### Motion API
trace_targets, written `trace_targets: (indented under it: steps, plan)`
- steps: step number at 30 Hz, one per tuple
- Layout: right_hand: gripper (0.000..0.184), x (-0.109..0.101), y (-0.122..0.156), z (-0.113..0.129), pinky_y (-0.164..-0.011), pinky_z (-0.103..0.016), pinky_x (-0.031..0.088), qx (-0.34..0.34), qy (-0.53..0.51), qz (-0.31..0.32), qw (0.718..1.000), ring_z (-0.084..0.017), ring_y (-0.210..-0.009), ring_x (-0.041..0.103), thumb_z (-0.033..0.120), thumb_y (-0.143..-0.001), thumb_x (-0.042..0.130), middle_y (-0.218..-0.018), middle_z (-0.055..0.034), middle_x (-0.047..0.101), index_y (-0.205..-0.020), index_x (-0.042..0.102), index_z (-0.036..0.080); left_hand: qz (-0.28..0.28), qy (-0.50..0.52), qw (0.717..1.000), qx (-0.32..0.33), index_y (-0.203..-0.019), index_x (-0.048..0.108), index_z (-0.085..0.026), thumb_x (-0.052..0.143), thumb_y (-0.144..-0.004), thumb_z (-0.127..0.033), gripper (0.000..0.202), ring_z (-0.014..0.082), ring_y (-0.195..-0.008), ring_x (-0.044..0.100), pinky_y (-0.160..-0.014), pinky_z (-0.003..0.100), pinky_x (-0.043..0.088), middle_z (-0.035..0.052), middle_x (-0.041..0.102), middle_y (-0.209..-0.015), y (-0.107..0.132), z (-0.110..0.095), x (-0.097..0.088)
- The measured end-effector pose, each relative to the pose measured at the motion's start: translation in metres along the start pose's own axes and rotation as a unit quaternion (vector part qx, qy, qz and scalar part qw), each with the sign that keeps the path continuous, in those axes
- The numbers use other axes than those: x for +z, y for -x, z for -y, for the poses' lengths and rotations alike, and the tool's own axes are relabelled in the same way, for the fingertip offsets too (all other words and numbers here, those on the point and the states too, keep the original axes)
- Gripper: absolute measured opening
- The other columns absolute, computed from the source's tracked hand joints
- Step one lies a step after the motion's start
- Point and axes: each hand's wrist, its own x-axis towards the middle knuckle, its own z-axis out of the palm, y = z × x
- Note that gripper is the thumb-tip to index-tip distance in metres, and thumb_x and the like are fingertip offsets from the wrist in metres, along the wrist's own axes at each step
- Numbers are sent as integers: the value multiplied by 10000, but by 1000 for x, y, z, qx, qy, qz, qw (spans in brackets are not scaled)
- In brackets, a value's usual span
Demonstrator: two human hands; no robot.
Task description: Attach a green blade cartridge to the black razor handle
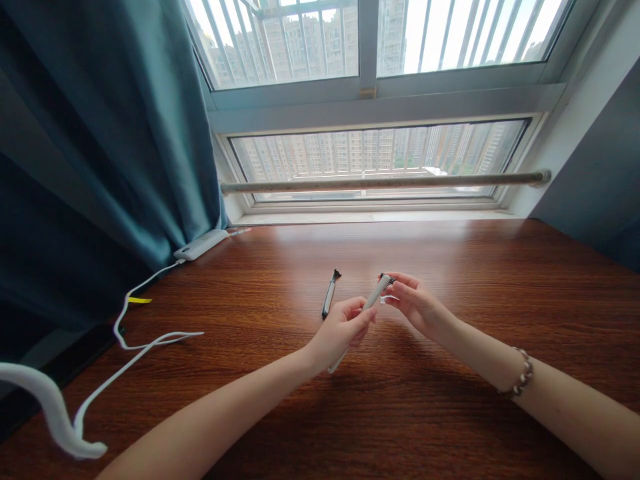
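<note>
My left hand (345,328) is closed around the handle of a white razor (374,298), held tilted above the wooden desk (450,413). My right hand (413,300) pinches the razor's dark head (386,279) together with a small clear piece at its fingertips. A second razor with a black handle (329,295) lies flat on the desk just left of my left hand, untouched.
A white power bank (201,244) lies at the desk's back left under a teal curtain (100,147). Its white cable (135,340) snakes toward the front left edge. A metal rail (385,181) runs across the window behind the desk.
</note>
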Motion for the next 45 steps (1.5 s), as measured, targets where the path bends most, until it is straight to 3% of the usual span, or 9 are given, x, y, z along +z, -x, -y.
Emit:
trace_targets:
  steps: [6,15,25,29,35,45]
  plan:
    - [212,-6,-2,-4,-691,-265,412,-14,-10,23,1000,-117,-735,557,334,-670,681,-884,-2,636,-867,658,258,-34,12,999,1,-712,429,-173,512,-762,-441,284,29,-358,205,-362,169,134,-101,275,-428,-2,0,-2]
    - [226,-3,-1,1,-692,-275,412,-15,-27,21,999,-132,-758,554,392,-662,676,-903,-12,631,-831,667,241,-29,-16,999,5,-690,422,-169,521,-764,-417,277,29,-370,229,-368,175,150,-94,299,-449,-2,2,2]
    - [234,-1,1,5,-711,-289,400,-16,-2,0,1000,-134,-749,566,299,-639,701,-839,-5,645,-863,654,252,-32,3,999,1,-691,444,-166,540,-742,-437,292,32,-371,242,-375,176,161,-90,306,-445,0,0,2]
    - [229,1,1,9,-715,-295,397,-46,73,6,996,-144,-766,557,258,-652,688,-881,-19,640,-876,646,233,-38,41,998,0,-706,442,-171,524,-757,-431,277,24,-359,197,-370,175,124,-99,281,-428,0,1,2]
    - [299,1,0,14,-674,-284,411,-100,180,7,978,-144,-763,536,224,-649,696,-857,-12,612,-932,602,236,16,85,996,-34,-710,449,-169,520,-771,-406,256,24,-368,182,-358,179,86,-93,277,-439,3,2,4]
    - [324,-2,0,16,-660,-310,453,-144,234,31,961,-164,-787,545,250,-673,676,-891,-27,587,-962,530,241,43,78,995,-44,-723,456,-173,508,-786,-381,223,30,-380,172,-358,181,89,-89,269,-449,2,3,3]
